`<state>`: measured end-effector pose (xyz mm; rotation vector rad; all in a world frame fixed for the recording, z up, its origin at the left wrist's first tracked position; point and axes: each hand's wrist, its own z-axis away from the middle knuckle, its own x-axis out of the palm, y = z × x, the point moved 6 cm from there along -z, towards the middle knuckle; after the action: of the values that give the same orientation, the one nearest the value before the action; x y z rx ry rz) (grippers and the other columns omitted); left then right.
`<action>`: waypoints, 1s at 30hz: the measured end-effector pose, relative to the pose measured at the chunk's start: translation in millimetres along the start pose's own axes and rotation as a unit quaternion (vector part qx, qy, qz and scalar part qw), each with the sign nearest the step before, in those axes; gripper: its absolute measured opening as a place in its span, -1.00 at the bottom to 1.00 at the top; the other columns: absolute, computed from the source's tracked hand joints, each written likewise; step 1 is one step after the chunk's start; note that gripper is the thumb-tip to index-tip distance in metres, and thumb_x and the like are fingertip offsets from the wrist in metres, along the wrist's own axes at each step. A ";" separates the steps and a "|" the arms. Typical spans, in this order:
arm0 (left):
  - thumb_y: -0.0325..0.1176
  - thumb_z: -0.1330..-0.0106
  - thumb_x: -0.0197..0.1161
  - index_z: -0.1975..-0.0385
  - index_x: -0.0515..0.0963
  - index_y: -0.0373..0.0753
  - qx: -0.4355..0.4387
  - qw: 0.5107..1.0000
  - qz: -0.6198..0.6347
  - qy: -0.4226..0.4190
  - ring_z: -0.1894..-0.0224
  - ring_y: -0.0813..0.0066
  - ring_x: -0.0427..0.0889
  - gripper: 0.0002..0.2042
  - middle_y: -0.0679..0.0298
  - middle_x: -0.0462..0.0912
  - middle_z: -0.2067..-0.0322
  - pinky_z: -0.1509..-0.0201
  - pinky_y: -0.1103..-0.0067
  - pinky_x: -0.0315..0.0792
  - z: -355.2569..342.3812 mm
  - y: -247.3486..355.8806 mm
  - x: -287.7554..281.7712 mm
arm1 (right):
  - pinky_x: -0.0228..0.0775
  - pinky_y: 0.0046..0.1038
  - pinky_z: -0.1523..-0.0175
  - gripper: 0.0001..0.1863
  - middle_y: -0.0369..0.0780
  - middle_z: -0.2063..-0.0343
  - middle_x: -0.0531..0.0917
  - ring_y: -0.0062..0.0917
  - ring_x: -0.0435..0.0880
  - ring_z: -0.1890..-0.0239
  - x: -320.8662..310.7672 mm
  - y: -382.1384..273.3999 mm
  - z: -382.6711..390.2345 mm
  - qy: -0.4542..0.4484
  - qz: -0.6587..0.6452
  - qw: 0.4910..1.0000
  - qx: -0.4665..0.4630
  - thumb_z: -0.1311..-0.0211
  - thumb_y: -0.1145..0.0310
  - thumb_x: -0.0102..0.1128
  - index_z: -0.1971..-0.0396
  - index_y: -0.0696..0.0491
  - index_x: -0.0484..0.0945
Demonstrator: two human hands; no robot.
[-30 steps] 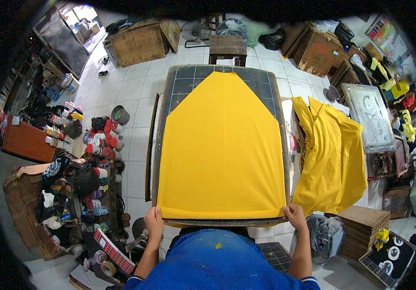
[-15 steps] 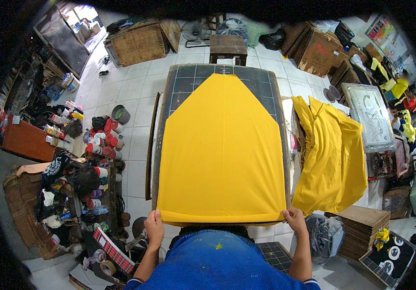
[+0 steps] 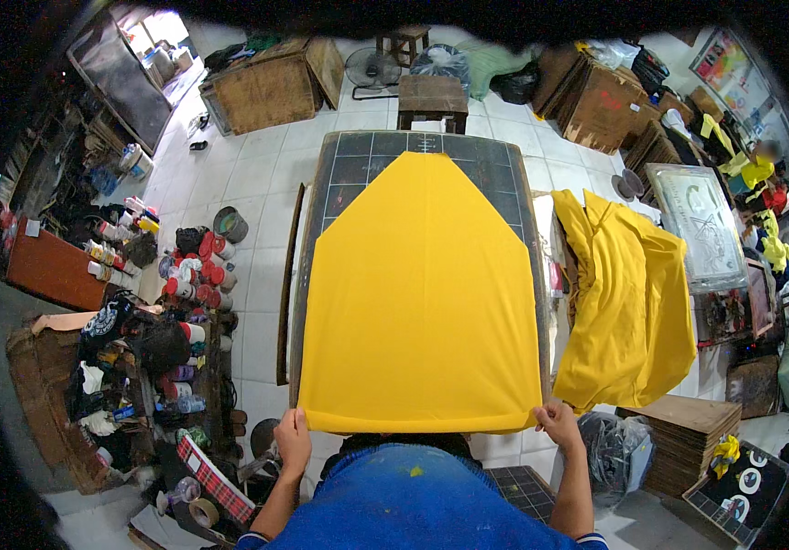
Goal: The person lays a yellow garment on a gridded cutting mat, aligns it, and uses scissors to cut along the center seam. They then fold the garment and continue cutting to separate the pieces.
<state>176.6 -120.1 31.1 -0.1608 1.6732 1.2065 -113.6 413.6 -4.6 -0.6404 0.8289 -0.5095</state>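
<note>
The left hand (image 3: 292, 440) has its thumb and fingers pinched on the near left corner of a yellow cloth (image 3: 424, 312), and the right hand (image 3: 558, 424) pinches the near right corner in the same way. The cloth's near edge runs between the two hands, and the rest of it lies spread out flat ahead of them on a dark desk (image 3: 339, 179) marked with pale grid lines. Well ahead of the hands, the far end of the cloth narrows, with slanting sides and a short blunt tip, and bare grid shows on both sides of it. Ahead and to the right of the right hand, near it, a second yellow cloth (image 3: 628, 312) hangs in loose folds. Farther out on that side a framed panel (image 3: 695, 227) leans at a slant. To the right of the right hand are a clear plastic bag (image 3: 613, 458) and a stack of brown boards (image 3: 688, 435). Ahead and to the left of the left hand, red-lidded jars (image 3: 216, 273) are clustered. Behind that hand and to its left lies a roll of tape (image 3: 203, 513)
</note>
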 end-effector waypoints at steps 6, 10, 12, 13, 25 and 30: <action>-0.23 -0.59 0.05 0.42 0.47 -0.41 -0.012 0.999 0.030 -0.017 0.50 -0.08 0.55 -0.63 -0.12 0.51 0.54 0.40 0.20 0.32 6.3 -5.8 2.2 | 0.44 -0.48 0.44 -0.60 -0.28 0.68 0.61 -0.63 0.67 0.58 -0.7 -9.0 8.5 0.010 -0.023 1.000 0.010 -0.45 0.20 0.27 0.51 0.20 0.59; -0.26 -0.58 0.06 0.41 0.48 -0.41 0.002 0.999 0.037 -0.017 0.51 -0.07 0.53 -0.65 -0.11 0.50 0.54 0.40 0.23 0.33 7.6 -7.3 0.6 | 0.45 -0.51 0.45 -0.60 -0.32 0.67 0.58 -0.64 0.67 0.58 0.2 -13.7 9.9 0.001 0.007 1.000 0.011 -0.44 0.18 0.28 0.52 0.19 0.59; -0.27 -0.58 0.07 0.41 0.49 -0.41 0.003 0.999 0.038 -0.014 0.52 -0.06 0.52 -0.66 -0.10 0.50 0.55 0.40 0.23 0.33 8.0 -7.8 -0.1 | 0.46 -0.51 0.45 -0.59 -0.31 0.68 0.59 -0.63 0.67 0.59 0.3 -15.0 9.8 0.000 0.016 1.000 0.010 -0.43 0.18 0.29 0.53 0.19 0.59; -0.27 -0.58 0.07 0.41 0.49 -0.41 0.002 0.999 0.045 -0.012 0.52 -0.06 0.52 -0.66 -0.10 0.49 0.55 0.40 0.23 0.33 8.4 -7.7 -0.3 | 0.46 -0.51 0.45 -0.59 -0.30 0.68 0.60 -0.63 0.67 0.59 0.3 -15.2 10.4 0.001 0.007 1.000 0.010 -0.42 0.17 0.30 0.53 0.20 0.59; -0.29 -0.58 0.07 0.38 0.54 -0.41 -0.007 0.996 0.082 -0.016 0.56 0.24 0.53 -0.68 0.02 0.57 0.54 0.41 0.35 0.39 13.8 -13.4 2.5 | 0.47 -0.47 0.40 -0.63 -0.22 0.61 0.68 -0.62 0.68 0.54 5.7 0.3 9.8 0.033 0.022 0.999 -0.028 -0.44 0.22 0.28 0.44 0.24 0.63; -0.22 -0.64 0.04 0.28 0.58 -0.36 -0.086 0.970 0.217 -0.070 0.45 0.56 0.68 -0.66 0.29 0.66 0.48 0.39 0.59 0.49 22.8 -35.1 17.6 | 0.54 -0.52 0.27 -0.72 -0.24 0.42 0.73 -0.60 0.71 0.41 17.4 18.0 30.8 0.007 -0.140 0.990 0.000 -0.48 0.25 0.27 0.23 0.21 0.62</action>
<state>204.3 -112.4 -4.1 0.1926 1.5208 1.6504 -75.9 424.9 -10.2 -0.7583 0.7550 -0.7697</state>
